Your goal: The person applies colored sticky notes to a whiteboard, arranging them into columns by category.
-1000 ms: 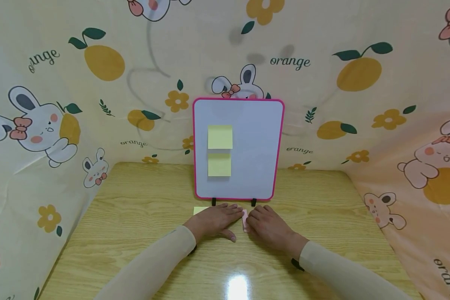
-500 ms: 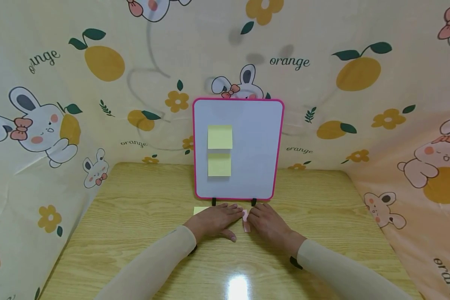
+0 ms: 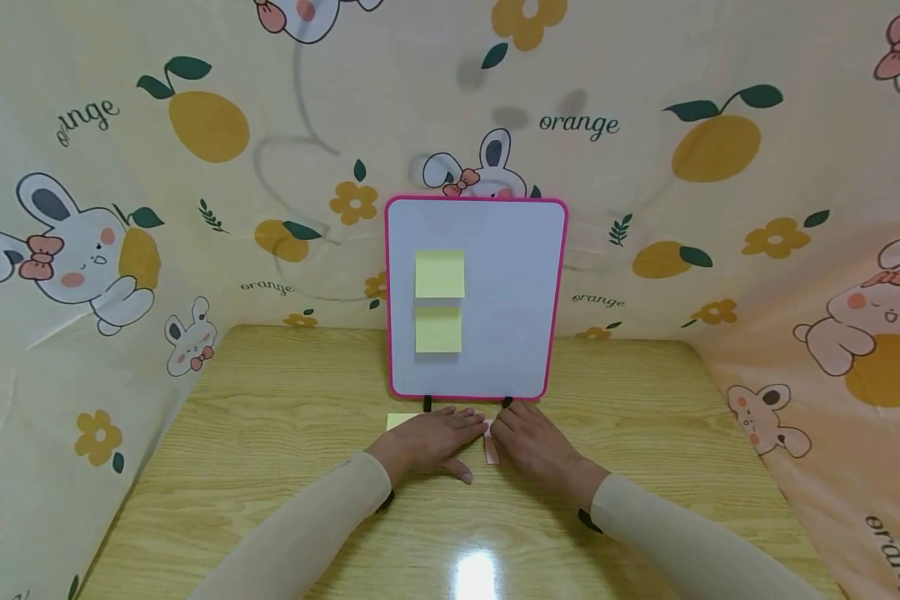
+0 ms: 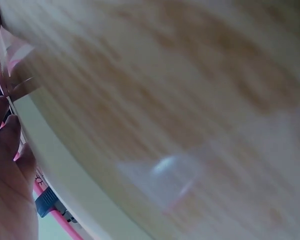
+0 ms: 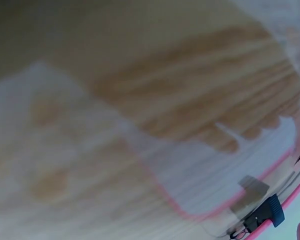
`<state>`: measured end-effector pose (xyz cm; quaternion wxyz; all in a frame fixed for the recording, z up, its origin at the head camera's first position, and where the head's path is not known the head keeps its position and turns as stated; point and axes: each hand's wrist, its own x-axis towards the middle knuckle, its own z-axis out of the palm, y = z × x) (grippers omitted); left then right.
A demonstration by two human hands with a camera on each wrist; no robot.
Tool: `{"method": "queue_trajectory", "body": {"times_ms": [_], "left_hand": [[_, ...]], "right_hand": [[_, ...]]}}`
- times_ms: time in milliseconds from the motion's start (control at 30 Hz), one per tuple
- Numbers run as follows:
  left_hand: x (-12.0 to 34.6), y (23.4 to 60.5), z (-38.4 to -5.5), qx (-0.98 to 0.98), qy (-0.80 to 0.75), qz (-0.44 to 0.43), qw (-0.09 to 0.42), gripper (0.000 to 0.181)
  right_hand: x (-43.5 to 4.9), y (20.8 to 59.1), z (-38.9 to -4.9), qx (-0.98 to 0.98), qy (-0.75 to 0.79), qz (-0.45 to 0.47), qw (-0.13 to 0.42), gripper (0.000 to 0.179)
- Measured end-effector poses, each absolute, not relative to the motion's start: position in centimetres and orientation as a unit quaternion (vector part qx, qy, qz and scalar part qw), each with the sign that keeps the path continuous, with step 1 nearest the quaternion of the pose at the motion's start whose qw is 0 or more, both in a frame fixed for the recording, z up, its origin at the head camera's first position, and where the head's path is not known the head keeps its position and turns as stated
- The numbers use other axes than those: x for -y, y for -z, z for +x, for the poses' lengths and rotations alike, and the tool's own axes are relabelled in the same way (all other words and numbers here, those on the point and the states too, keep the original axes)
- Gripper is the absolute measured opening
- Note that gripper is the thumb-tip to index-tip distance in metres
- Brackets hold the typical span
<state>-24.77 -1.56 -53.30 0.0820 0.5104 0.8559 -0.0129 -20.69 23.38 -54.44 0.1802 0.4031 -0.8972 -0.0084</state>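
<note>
In the head view my left hand (image 3: 431, 439) lies palm down with fingers extended, over the table in front of the whiteboard. A yellow sticky note (image 3: 400, 420) shows past its wrist side, the rest hidden under the hand. Between the two hands is a narrow pink paper slip (image 3: 492, 450), like a sticky note. My right hand (image 3: 537, 446) has its fingers curled and pinches the slip's upper part; the fingertips are mostly hidden. The left wrist view shows the left fingers (image 4: 10, 135) at its left edge, beside a pale yellow paper strip (image 4: 65, 150).
A pink-framed whiteboard (image 3: 506, 300) stands upright behind the hands on black feet (image 3: 428, 404). Two yellow sticky notes, an upper note (image 3: 440, 274) and a lower note (image 3: 438, 330), are stuck on its left half. A patterned cloth (image 3: 270, 167) encloses the wooden table (image 3: 285, 392).
My right hand has shifted slightly up and left around the pink slip, after more of the slip came into view half a second ago. My left hand stays in place.
</note>
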Motion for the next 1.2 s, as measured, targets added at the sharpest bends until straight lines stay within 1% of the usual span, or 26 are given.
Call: {"method": "queue_trajectory", "body": {"times_ms": [233,300,433,567,667,767,900,1100,1200], "left_hand": [[2.2,53.2,-24.3,-0.857,-0.008,0.511,0.070,0.090],[2.6,53.1,-24.0,-0.858,-0.013,0.510,0.063,0.087],[3.5,52.6,-23.3,-0.861,-0.020,0.506,0.052,0.077],[4.1,52.4,-22.6,-0.857,-0.015,0.512,0.050,0.067],[4.2,52.4,-22.1,-0.850,-0.008,0.524,0.052,0.063],[3.9,52.5,-21.4,-0.842,0.000,0.538,0.051,0.062],[3.3,52.7,-20.7,-0.831,0.006,0.554,0.041,0.061],[2.5,53.1,-20.5,-0.826,0.020,0.562,0.032,0.063],[2.3,53.1,-20.6,-0.828,0.021,0.558,0.037,0.064]], "right_hand": [[-23.3,54.3,-20.6,0.897,0.030,0.404,0.178,0.006],[-23.3,54.2,-20.6,0.897,0.032,0.403,0.178,0.007],[-23.3,54.1,-20.5,0.901,0.035,0.397,0.173,0.009],[-23.3,54.1,-20.6,0.905,0.021,0.388,0.173,0.003],[-23.4,54.2,-20.6,0.907,0.003,0.382,0.177,0.008],[-23.4,54.2,-20.6,0.908,-0.010,0.380,0.179,0.011],[-23.4,54.3,-20.6,0.906,-0.013,0.378,0.190,0.010],[-23.2,54.5,-20.7,0.903,-0.014,0.374,0.212,0.009],[-23.2,54.5,-20.7,0.902,-0.013,0.373,0.217,0.011]]}}
